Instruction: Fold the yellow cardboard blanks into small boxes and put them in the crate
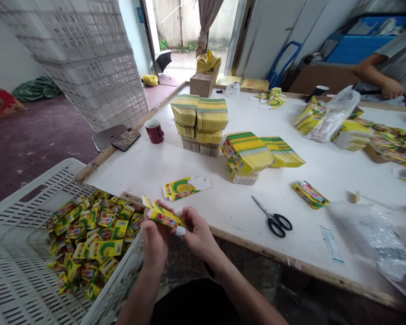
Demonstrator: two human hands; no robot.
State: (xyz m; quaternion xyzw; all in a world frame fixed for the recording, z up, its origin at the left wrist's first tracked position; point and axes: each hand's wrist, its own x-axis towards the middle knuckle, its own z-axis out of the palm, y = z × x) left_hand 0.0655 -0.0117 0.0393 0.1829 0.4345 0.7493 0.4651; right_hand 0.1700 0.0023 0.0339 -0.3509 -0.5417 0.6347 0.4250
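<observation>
A small yellow-green crayon box [165,215] is held between my two hands over the table's front edge, its left end flap standing open. My left hand [154,241] is closed round the box from below and the left. My right hand [196,229], with white tape on its thumb and a finger, pinches the box's right end. Just beyond them a flattened crayon box [186,187] lies on the white table [219,205]. To the left, a white plastic crate [23,216] holds many filled crayon boxes [98,239].
Scissors [272,219] and a crayon pack [310,195] lie right of my hands. Stacks of flat boxes [199,119] stand mid-table beside a maroon mug [154,131] and a phone [126,138]. Plastic bags [375,239] lie at right. Another person's hand [392,88] shows at the far side.
</observation>
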